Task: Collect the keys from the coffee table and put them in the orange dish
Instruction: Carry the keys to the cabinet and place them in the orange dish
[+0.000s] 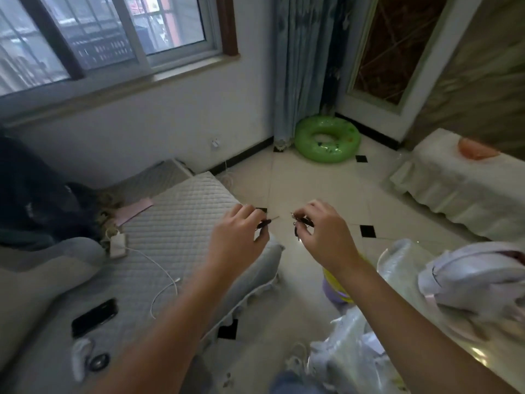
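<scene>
Above the floor (312, 180), one dark key (265, 223) was pinched by the left hand (238, 237), another key bunch (302, 223) (blurred) by the right hand (324, 234), the orange dish (477, 149) well apart.

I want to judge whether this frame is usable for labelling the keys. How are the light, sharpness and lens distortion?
Head view: dim, with daylight only from the window; soft overall. The keys in the left hand and right hand are small dark blurs. Wide-angle bending bows the window frame and walls. The orange dish is hazy.

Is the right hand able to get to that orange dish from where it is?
Probably not yet. The right hand, holding keys, hangs above the floor, while the orange dish sits far off on the white-covered cabinet.
</scene>
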`<state>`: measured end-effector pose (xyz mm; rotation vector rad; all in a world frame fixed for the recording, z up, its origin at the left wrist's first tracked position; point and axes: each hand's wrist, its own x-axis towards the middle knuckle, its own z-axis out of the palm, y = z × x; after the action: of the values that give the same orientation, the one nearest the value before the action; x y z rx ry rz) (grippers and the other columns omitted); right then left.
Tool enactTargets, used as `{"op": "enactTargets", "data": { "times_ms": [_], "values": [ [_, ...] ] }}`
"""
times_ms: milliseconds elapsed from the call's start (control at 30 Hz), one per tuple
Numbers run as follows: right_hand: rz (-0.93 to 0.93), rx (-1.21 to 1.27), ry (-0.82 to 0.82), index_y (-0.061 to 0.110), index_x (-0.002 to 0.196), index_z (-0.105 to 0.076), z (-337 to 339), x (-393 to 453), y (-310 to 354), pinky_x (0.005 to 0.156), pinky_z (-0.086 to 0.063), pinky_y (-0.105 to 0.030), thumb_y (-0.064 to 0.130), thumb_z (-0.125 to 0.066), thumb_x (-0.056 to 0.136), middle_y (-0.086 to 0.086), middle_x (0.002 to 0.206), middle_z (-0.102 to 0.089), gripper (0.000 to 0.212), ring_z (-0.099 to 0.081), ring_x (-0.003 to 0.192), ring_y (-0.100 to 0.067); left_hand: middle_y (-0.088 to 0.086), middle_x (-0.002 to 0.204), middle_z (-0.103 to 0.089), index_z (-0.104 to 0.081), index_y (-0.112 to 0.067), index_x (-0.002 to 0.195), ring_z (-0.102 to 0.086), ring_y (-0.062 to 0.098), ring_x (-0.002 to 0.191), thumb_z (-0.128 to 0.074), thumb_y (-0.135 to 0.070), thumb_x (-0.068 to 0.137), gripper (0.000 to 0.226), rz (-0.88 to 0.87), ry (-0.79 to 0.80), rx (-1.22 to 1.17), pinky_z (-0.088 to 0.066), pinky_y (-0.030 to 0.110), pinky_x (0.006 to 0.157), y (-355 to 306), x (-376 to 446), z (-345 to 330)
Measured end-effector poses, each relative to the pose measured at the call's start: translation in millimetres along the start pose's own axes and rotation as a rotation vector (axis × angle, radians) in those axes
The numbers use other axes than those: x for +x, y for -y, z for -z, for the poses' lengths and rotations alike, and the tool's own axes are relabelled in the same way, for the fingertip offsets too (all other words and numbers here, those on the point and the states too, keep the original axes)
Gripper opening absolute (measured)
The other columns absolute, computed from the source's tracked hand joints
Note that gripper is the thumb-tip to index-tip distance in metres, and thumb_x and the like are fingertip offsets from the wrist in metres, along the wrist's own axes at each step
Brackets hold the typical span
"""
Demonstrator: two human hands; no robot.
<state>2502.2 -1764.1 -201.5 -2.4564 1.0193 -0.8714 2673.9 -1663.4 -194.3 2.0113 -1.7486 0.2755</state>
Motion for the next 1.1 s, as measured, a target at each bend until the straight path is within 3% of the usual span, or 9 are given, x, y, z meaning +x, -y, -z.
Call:
{"op": "enactTargets", "data": {
  "times_ms": [200,400,633,933,1100],
  "values": [
    [-0.026,0.061,0.022,0.019,0.093,-0.066,-19.9,55.0,-32.8,0.068,-0.032,-0.006,0.011,-0.067,0.083,0.007,0.090,-0.058,0.013,-0.047,0.084,-0.006,-0.002,0.095,-0.069,-0.067,-0.017,0.098,-0.059,0.016,0.086,-0.061,-0.026,0.088,0.015,0.010,0.032,0.030,-0.054,0.029,0.067,19.1,52.5,-17.5],
    [0.010,0.092,0.021,0.018,0.095,-0.065,-16.5,97.7,-54.4,0.070,-0.045,-0.020,0.013,-0.065,0.086,0.006,0.092,-0.059,0.011,-0.053,0.087,-0.011,-0.003,0.096,-0.067,-0.066,-0.019,0.099,-0.059,0.014,0.087,-0.059,-0.028,0.088,0.015,-0.007,0.042,0.036,-0.052,0.027,0.070,19.7,97.0,-31.4],
    [-0.054,0.062,-0.046,0.018,0.093,-0.065,-4.9,131.5,-95.0,0.071,-0.046,-0.024,0.010,-0.065,0.084,0.006,0.091,-0.058,0.012,-0.054,0.086,-0.012,-0.004,0.093,-0.065,-0.065,-0.020,0.096,-0.057,0.015,0.086,-0.056,-0.030,0.089,0.016,-0.101,0.054,0.012,-0.051,0.029,0.073,15.8,156.8,-60.1],
    [-0.185,-0.008,-0.080,0.020,0.096,-0.065,-7.3,173.9,-139.3,0.073,-0.049,-0.026,0.012,-0.064,0.085,0.007,0.094,-0.058,0.014,-0.055,0.091,-0.011,-0.002,0.093,-0.068,-0.068,-0.016,0.093,-0.059,0.019,0.085,-0.063,-0.025,0.086,0.013,-0.219,0.075,-0.083,-0.053,0.033,0.073,25.3,235.6,-111.5],
    [-0.258,-0.102,-0.114,0.021,0.095,-0.064,-0.7,212.6,-162.3,0.068,-0.040,-0.018,0.013,-0.063,0.084,0.008,0.092,-0.058,0.013,-0.053,0.088,-0.010,-0.001,0.089,-0.067,-0.068,-0.015,0.090,-0.060,0.023,0.082,-0.065,-0.023,0.083,0.010,-0.267,0.063,-0.187,-0.052,0.036,0.069,26.4,294.7,-137.7]
  ]
}}
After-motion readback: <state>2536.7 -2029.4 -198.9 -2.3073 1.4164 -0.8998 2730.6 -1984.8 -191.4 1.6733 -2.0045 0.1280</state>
